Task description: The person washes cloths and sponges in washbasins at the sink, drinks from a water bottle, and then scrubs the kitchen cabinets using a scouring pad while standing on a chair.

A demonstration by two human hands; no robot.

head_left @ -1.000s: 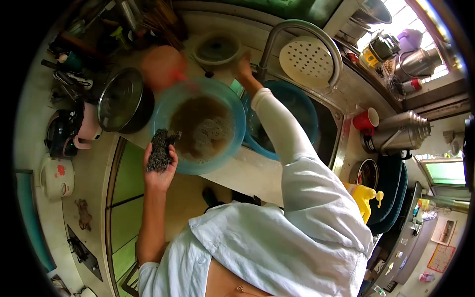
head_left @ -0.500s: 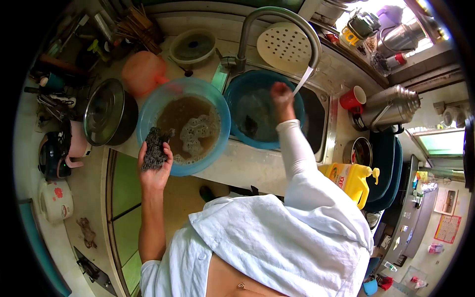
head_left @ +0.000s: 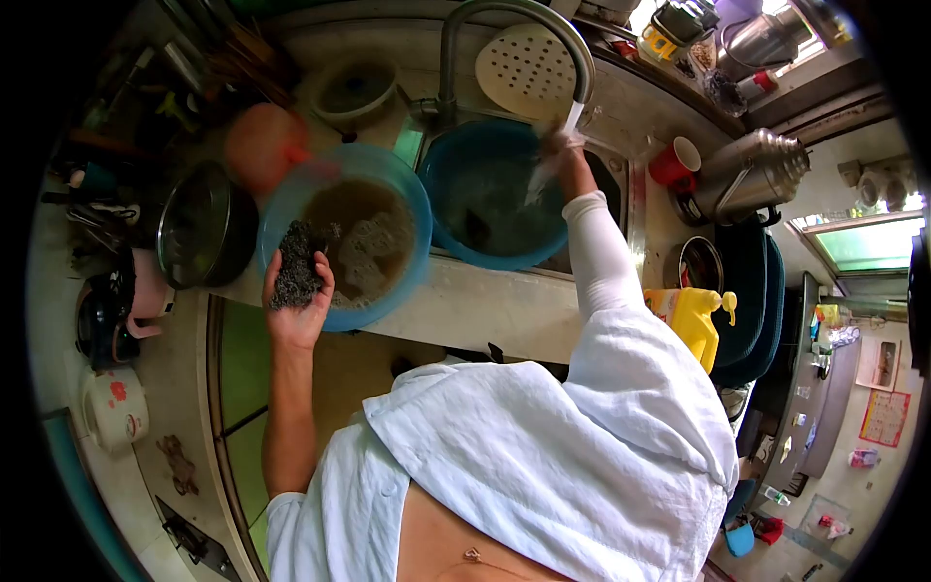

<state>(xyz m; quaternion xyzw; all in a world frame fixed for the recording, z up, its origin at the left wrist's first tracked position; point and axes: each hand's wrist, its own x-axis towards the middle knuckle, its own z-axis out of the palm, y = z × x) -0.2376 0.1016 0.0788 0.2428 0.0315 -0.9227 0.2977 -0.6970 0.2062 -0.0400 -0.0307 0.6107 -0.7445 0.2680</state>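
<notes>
My left hand [head_left: 303,325] is closed around a dark grey steel wool scrubber [head_left: 296,270], held up over the near left rim of a light blue basin [head_left: 419,218]. Brown water [head_left: 339,209] with patches of foam fills that basin. My right hand [head_left: 565,150] is at the running water just below the tap [head_left: 448,68]; motion blurs its fingers. Under it, in the sink, sits a darker blue basin [head_left: 495,262] of cloudy water. A small dark thing [head_left: 476,229] lies in this water, its kind unclear.
Left of the basins stand a lidded pot [head_left: 199,228] and a pink-orange dipper [head_left: 264,145]. Behind the sink leans a white perforated disc [head_left: 529,73]. On the right are a red cup [head_left: 674,163], a steel flask [head_left: 752,175], a metal bowl [head_left: 700,264] and a yellow pump jug [head_left: 693,325].
My right hand has moved up and right from above the darker blue basin to the water stream. My left hand still holds the scrubber. The whole view has shifted slightly.
</notes>
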